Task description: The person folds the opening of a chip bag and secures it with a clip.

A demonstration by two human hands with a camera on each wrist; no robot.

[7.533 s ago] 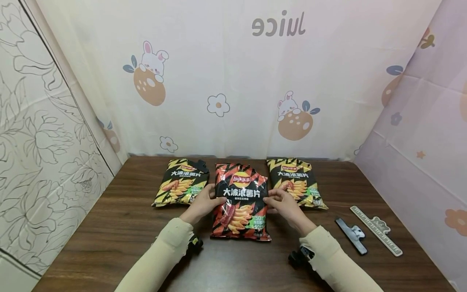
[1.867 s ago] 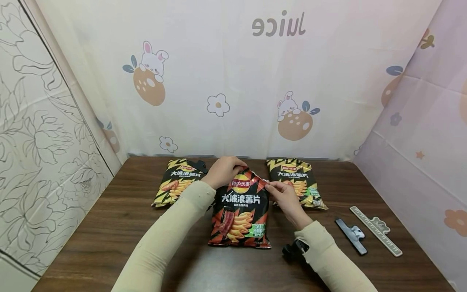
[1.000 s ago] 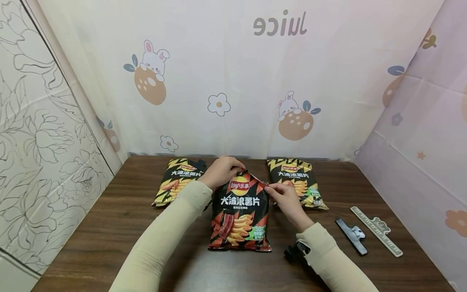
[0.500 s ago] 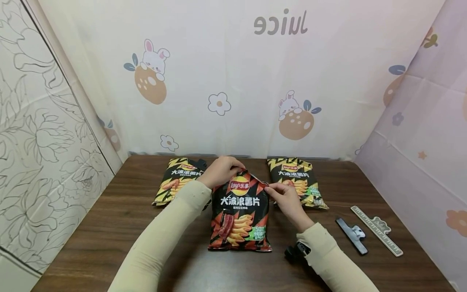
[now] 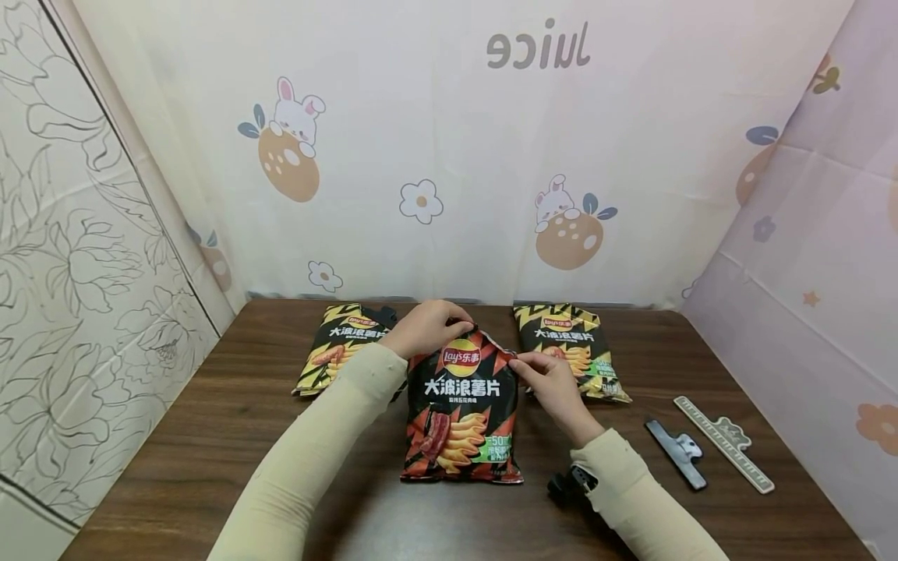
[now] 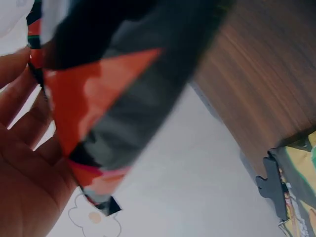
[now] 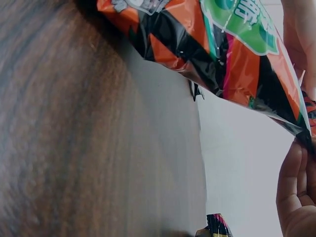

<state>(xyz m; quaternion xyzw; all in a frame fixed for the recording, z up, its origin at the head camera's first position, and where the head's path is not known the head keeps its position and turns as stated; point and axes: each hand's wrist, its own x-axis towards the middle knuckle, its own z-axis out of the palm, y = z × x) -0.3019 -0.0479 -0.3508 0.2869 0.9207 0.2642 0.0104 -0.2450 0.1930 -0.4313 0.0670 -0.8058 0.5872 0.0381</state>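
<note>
Nearest, the brown worktop (image 5: 449, 518) runs between the two pale sleeves (image 5: 309, 456) up to the lower edge of the red-and-black chip bag (image 5: 461, 417). To the right, a dark clip (image 5: 677, 453) and a white clip (image 5: 726, 444) lie side by side near the worktop's right edge, well apart from the bag. The bag is at mid-worktop, bottom on the wood and upper end raised, glossy and plump, its top edge sloping down toward the right. The left hand (image 5: 426, 329) arches over the upper left corner, its grip holding the top; the right hand (image 5: 556, 386) pinches the upper right corner between thumb and fingertips. Farther back lie two yellow-and-black bags (image 5: 571, 351), one either side, a black clip (image 5: 382, 315) on the left one, before the printed curtain (image 5: 421, 132).
</note>
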